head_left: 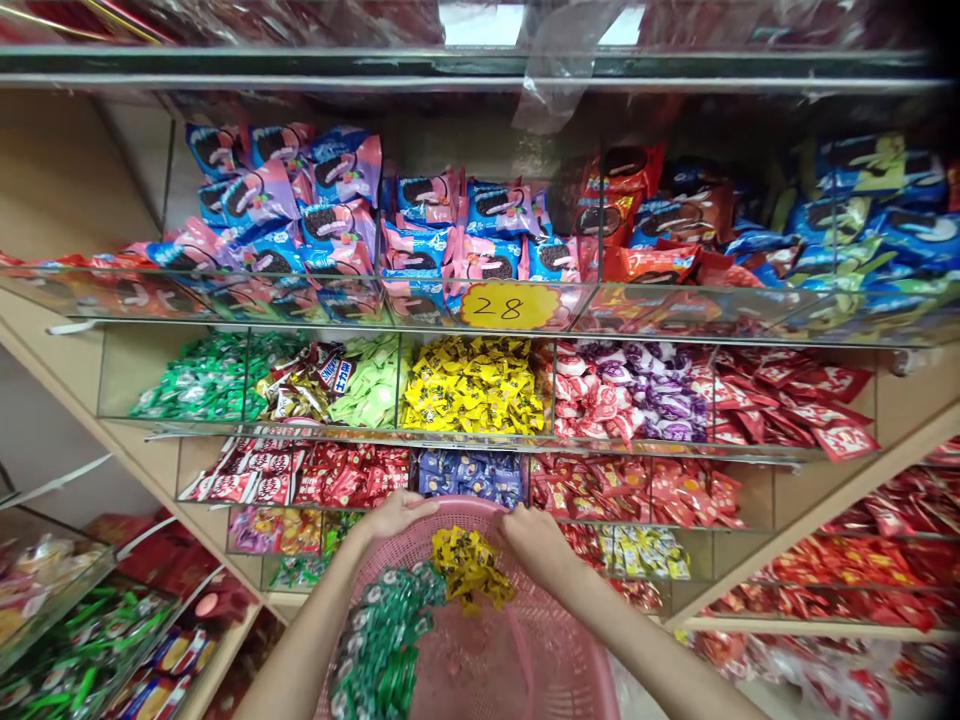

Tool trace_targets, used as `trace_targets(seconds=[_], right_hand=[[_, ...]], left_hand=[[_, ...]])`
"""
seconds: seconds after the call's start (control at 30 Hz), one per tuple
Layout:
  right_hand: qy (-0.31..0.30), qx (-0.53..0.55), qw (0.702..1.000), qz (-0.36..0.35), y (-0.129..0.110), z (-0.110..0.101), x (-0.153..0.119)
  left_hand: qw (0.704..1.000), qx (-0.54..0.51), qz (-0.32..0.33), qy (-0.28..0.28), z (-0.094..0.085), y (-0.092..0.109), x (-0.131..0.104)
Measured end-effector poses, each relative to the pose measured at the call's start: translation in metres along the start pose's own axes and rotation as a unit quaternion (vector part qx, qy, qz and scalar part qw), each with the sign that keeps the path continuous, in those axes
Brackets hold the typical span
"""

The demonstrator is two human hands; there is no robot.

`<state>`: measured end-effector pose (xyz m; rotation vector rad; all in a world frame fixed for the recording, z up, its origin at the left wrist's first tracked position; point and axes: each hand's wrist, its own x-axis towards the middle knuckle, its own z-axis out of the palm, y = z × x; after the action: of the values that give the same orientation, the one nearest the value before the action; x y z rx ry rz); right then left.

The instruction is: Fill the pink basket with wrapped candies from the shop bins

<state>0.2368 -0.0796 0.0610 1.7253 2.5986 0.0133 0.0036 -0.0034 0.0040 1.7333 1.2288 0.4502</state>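
Observation:
A pink plastic basket (577,640) with perforated sides is tilted in front of the lower candy shelves. My left hand (399,512) grips its far rim on the left. On the same rim, farther right, my right hand (536,540) has its fingers closed over the edge. Green-wrapped candies (390,640) lie along the basket's left side, and a smaller heap of yellow-wrapped candies (469,570) sits near the far rim. Just beyond the rim is a shelf bin of blue-wrapped candies (472,474).
Above the basket, a bin of yellow candies (476,385) stands between other divided bins. Packaged cookies (491,215) fill the upper shelf, behind a clear front with a yellow "28" price tag (499,306). Slanted wooden panels (832,520) flank the shelves.

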Motion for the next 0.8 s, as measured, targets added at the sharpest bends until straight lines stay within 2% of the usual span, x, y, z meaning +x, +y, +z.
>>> trace_targets(seconds=[0.07,0.23,0.37,0.57,0.7,0.8], right_hand=[[0.040,-0.005,0.999,0.017,0.000,-0.019,0.000],[0.163,0.025,0.977,0.132,0.004,-0.076,0.008],[0.215,0.000,0.960,0.180,0.012,-0.105,0.030],[0.196,-0.031,0.965,0.170,0.014,-0.111,0.057],[0.189,-0.024,0.967,0.171,0.015,-0.106,0.061],[0.218,0.011,0.963,0.158,0.019,-0.106,0.058]], left_hand=[[1.000,0.000,0.003,-0.002,-0.001,0.001,-0.001],[0.999,-0.030,-0.003,-0.011,-0.002,0.001,-0.002],[0.999,-0.043,-0.021,-0.018,-0.001,-0.001,-0.002],[0.999,-0.040,-0.024,-0.017,-0.001,-0.004,0.000],[0.999,-0.026,-0.019,-0.010,-0.001,-0.005,0.000],[1.000,-0.019,-0.015,-0.008,-0.001,-0.006,0.001]])
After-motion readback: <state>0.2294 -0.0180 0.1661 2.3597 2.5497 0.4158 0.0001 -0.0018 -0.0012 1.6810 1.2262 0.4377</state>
